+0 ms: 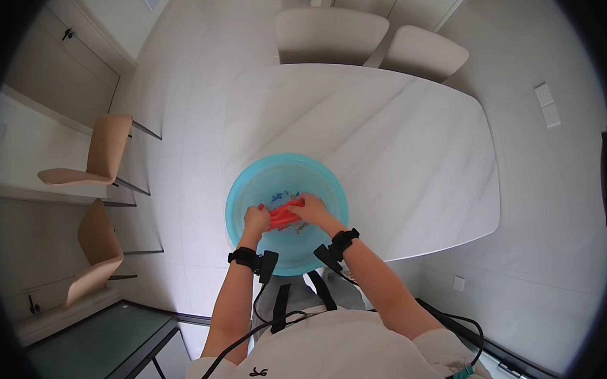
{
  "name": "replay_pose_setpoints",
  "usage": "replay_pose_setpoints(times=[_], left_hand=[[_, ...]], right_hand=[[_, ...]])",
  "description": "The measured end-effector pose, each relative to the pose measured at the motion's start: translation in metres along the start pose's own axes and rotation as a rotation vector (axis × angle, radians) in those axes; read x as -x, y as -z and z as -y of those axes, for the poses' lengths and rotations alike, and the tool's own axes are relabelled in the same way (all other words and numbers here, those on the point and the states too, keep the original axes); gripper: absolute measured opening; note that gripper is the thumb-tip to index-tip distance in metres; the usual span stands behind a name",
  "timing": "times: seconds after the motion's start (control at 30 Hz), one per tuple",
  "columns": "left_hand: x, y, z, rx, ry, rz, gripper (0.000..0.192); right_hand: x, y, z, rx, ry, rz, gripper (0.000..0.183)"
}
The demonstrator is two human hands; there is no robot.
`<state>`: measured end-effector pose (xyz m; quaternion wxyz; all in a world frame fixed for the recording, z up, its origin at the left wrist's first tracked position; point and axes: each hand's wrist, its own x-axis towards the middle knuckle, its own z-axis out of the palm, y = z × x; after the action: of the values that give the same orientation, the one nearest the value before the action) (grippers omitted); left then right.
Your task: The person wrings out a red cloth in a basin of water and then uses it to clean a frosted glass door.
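Note:
A light-blue plastic basin stands at the near left part of the marble-patterned table. Inside it, a red cloth is stretched between my two hands. My left hand grips its left end, and a small red bit sticks up by the fingers. The right end is held by my right hand, with thumb and fingers closed on it. Small blue and brownish patterns or bits show on the basin's bottom around the cloth; I cannot tell which. Both wrists wear black straps with small black devices.
The marble-patterned table extends to the right and away from me. Two pale chairs stand at its far side. Tan chairs are on the floor to the left. A black cable runs across my left arm and body.

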<state>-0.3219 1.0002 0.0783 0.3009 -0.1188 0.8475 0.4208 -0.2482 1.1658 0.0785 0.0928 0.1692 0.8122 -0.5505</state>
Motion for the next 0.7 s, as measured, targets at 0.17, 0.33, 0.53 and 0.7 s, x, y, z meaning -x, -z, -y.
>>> replay_pose_setpoints(times=[0.17, 0.33, 0.53, 0.7], left_hand=[[-0.001, 0.005, 0.015, -0.421, -0.06, -0.198, 0.053], [0.033, 0.005, -0.026, 0.364, 0.303, 0.177, 0.057], [0.018, 0.013, 0.007, 0.728, 0.071, 0.617, 0.046], [0.022, 0.005, 0.008, 0.791, 0.104, 0.592, 0.038]], right_hand=[[0.01, -0.049, 0.008, 0.528, -0.038, -0.689, 0.035], [0.009, -0.049, 0.005, -0.101, 0.008, -0.144, 0.029], [0.033, -0.013, 0.06, -0.442, 0.006, 0.308, 0.027], [0.008, -0.036, 0.041, -0.329, 0.17, -0.212, 0.027]])
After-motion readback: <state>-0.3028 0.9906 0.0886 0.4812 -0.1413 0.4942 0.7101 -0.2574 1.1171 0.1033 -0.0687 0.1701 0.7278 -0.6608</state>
